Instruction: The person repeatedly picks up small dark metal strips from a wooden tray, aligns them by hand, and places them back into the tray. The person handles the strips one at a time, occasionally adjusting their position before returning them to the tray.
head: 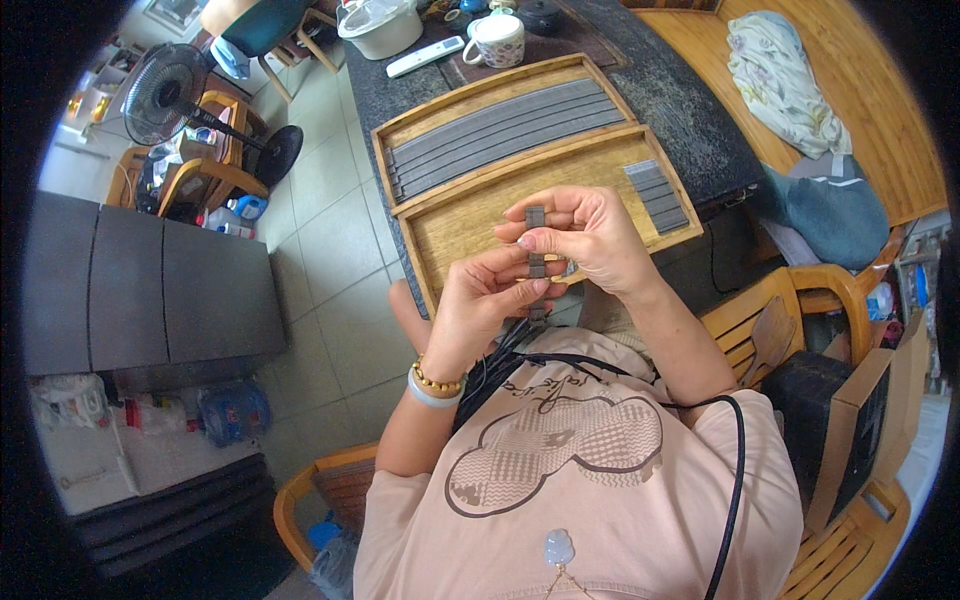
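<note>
Both hands hold one narrow, dark grey-brown segmented strip (536, 264) upright above the near wooden tray's front edge. My left hand (495, 281) pinches its lower part between thumb and fingers. My right hand (589, 232) grips it higher up, the thumb lying across it; the top end sticks out past the fingers. Fingers cover parts of the strip. Beyond my hands is the near wooden tray (450, 232), with a small stack of grey strips (656, 196) at its right end. Behind it, the far wooden tray (480, 88) holds rows of long grey strips (510, 139).
On the dark stone table (675, 97) are a white remote control (425, 57), a patterned mug (499, 41) and a white tub (381, 28). A standing fan (169, 94) is at left. Wooden chair arms (825, 281) flank me, and a black cable (739, 465) crosses my right side.
</note>
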`<action>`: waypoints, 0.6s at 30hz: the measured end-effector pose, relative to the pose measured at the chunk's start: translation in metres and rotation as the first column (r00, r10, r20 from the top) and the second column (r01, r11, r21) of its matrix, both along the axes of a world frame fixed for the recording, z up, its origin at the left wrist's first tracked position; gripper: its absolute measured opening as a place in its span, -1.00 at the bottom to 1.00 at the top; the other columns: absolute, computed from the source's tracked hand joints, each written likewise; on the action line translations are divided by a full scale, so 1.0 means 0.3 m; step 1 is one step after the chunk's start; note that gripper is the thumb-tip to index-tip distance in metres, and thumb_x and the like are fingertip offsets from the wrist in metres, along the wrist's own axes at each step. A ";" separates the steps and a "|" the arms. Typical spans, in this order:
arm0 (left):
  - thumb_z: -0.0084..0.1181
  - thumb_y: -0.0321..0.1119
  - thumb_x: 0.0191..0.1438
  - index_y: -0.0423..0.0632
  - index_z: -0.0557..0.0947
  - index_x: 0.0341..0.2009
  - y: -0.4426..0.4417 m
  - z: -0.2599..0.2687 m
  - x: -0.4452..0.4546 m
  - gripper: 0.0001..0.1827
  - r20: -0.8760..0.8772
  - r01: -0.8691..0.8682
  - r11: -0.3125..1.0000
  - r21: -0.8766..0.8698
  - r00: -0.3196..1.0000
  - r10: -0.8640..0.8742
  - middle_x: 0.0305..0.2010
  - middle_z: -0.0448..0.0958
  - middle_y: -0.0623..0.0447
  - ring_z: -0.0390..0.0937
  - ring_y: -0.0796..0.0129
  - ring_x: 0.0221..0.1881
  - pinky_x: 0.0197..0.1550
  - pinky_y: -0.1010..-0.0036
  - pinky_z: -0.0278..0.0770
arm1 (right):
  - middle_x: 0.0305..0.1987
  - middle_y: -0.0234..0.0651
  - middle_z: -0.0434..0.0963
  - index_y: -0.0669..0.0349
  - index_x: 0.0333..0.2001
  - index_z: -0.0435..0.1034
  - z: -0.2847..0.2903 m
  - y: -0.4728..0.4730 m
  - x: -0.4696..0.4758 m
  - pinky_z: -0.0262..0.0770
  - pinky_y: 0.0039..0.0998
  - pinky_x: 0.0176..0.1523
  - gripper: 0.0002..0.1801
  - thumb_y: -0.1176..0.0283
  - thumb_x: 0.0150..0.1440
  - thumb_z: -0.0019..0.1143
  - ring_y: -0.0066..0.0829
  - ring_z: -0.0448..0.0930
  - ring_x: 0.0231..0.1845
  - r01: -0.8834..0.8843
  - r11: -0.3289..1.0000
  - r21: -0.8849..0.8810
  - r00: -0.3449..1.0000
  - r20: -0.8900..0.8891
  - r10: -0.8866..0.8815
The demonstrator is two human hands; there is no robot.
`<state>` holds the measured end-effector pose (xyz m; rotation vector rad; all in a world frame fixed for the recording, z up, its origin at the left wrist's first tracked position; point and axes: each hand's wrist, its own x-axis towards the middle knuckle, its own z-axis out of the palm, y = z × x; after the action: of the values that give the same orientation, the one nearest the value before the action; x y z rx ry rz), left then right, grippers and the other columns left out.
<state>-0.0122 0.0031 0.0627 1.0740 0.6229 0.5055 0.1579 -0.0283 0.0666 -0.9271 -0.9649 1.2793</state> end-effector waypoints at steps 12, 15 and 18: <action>0.10 -0.63 0.05 -0.31 0.57 -0.10 0.005 0.024 0.004 -0.73 -0.082 0.030 0.993 0.114 0.996 -0.021 -0.18 0.62 -0.09 0.62 0.30 -0.25 -0.20 0.49 0.64 | -0.25 -0.06 0.63 0.40 -0.10 0.47 0.004 -0.008 0.007 0.60 -0.59 -0.24 -0.69 0.65 0.02 0.17 -0.52 0.64 -0.28 0.013 0.996 0.083 0.994 0.103 -0.021; 0.10 -0.63 0.05 -0.31 0.57 -0.10 0.002 0.023 0.005 -0.73 -0.066 0.018 0.992 0.128 0.998 -0.010 -0.18 0.62 -0.10 0.62 0.30 -0.25 -0.21 0.50 0.65 | -0.25 -0.07 0.63 0.40 -0.09 0.47 0.010 -0.011 0.004 0.60 -0.60 -0.25 -0.69 0.65 0.03 0.17 -0.53 0.64 -0.29 0.012 0.997 0.079 0.993 0.112 -0.021; 0.10 -0.63 0.05 -0.30 0.57 -0.09 0.004 0.023 0.007 -0.73 -0.079 0.018 0.989 0.145 0.997 -0.007 -0.19 0.62 -0.10 0.63 0.30 -0.26 -0.22 0.51 0.64 | -0.25 -0.07 0.63 0.41 -0.09 0.47 0.013 -0.013 0.004 0.60 -0.59 -0.26 -0.71 0.62 0.05 0.16 -0.53 0.65 -0.30 0.008 0.998 0.070 0.994 0.104 -0.015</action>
<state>-0.0100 0.0043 0.0697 1.2401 0.6556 0.5057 0.1592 -0.0322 0.0706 -0.9521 -1.0776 1.1896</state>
